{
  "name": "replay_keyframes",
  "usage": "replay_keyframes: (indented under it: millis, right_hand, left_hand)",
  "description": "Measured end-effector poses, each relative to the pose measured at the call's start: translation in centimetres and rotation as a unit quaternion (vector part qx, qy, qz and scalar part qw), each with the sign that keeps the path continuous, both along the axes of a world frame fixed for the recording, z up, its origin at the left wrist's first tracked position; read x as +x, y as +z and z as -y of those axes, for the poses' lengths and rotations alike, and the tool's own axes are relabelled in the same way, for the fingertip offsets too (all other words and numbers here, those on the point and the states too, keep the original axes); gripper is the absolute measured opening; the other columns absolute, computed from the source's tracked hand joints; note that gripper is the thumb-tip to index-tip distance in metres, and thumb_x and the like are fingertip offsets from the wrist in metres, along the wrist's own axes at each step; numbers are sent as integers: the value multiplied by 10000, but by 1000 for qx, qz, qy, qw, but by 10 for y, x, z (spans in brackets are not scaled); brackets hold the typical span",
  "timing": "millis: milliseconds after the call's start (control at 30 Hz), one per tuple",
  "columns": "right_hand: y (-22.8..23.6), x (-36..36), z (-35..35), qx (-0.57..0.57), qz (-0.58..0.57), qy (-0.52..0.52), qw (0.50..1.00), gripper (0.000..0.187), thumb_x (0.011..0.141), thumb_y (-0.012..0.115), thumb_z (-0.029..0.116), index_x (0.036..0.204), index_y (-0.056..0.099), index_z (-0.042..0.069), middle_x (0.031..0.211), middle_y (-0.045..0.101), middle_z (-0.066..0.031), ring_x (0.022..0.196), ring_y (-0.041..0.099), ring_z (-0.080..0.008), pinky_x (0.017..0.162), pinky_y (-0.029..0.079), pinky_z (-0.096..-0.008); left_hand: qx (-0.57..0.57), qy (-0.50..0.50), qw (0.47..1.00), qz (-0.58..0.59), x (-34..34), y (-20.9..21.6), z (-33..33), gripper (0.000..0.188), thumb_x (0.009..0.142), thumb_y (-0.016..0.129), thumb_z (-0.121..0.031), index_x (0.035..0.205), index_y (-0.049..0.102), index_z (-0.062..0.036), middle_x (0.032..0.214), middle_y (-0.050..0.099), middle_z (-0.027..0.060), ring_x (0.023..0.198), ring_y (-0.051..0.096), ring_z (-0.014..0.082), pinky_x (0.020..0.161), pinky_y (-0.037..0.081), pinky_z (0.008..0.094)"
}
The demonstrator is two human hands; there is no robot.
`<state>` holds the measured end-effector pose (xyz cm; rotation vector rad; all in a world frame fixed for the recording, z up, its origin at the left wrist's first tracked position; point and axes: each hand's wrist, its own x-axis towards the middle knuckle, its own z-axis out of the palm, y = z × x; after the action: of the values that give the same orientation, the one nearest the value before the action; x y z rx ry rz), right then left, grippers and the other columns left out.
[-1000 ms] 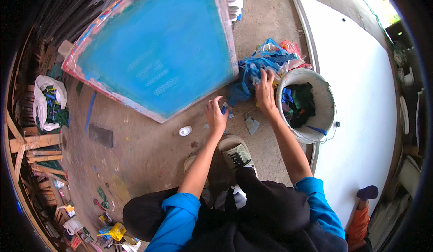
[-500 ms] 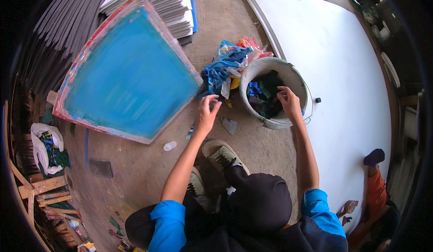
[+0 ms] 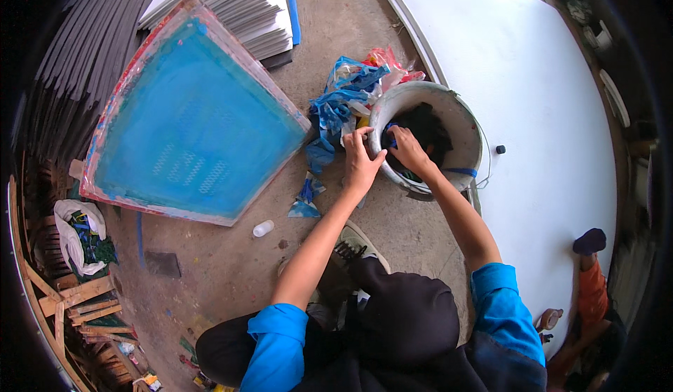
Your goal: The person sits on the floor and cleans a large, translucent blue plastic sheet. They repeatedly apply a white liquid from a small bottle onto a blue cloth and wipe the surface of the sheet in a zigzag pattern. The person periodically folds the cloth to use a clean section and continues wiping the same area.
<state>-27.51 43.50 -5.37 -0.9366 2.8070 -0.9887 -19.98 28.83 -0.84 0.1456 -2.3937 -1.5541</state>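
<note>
Your left hand [image 3: 361,162] gripped the bucket [image 3: 468,122] rim with curled fingers; your right hand [image 3: 409,150] closed on dark cloth [image 3: 429,129] inside.

Bare concrete floor [image 3: 392,217] lies open near the white plastic bucket [image 3: 468,122]; crumpled blue plastic scraps [image 3: 336,108] crowd its left, the blue framed printing screen [image 3: 189,122] blocks farther left, white board [image 3: 533,76] right.
</note>
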Motion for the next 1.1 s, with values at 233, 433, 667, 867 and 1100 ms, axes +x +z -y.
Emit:
replay_keyframes:
  millis: [233, 433, 667, 867, 1100]
  right_hand:
    - [34, -4, -3, -113, 145, -93, 979, 362, 683, 656, -27, 1011, 510, 20, 824, 625, -172, 785, 626, -315, 686, 484, -369]
    - [104, -5, -15, -230, 233, -171, 929, 299, 754, 677, 62, 1026, 554, 36, 841, 629, -65, 772, 574, -112, 718, 462, -262]
    - [132, 13, -10, -326, 261, -128, 900, 296, 789, 659, 68, 1053, 531, 33, 925, 616, -55, 844, 577, -103, 763, 454, -249]
    - [119, 20, -5, -247, 168, -230, 926, 302, 860, 586, 169, 1107, 516, 10, 1017, 596, -132, 942, 583, -194, 815, 451, -303]
    - [99, 32, 15, -293, 244, -63, 922, 549, 790, 678, 138, 1248, 393, 34, 1112, 552, -146, 1022, 541, -213, 859, 451, -338]
  left_hand:
    - [-14, 15, 999, -36, 4, -3, 7, 527, 703, 711, -99, 1151, 432, -76, 1042, 416, 126, 996, 420, 258, 832, 402, 346]
    - [-55, 33, 992, -104, -6, 21, 20, 368, 772, 665, -178, 1077, 503, -53, 1022, 467, 116, 1013, 422, 274, 876, 359, 382]
    - [147, -129, 980, -25, -16, 80, 6, 276, 799, 664, -225, 962, 578, -20, 928, 605, 101, 845, 581, 189, 769, 446, 323]
    - [94, -46, 994, 13, -15, 62, 10, 205, 817, 660, -196, 815, 568, -13, 775, 592, 51, 675, 563, 118, 617, 447, 260]
    - [181, -70, 980, 52, -16, 50, 18, 228, 865, 608, -220, 826, 511, -18, 755, 558, 31, 688, 539, 79, 587, 437, 241]
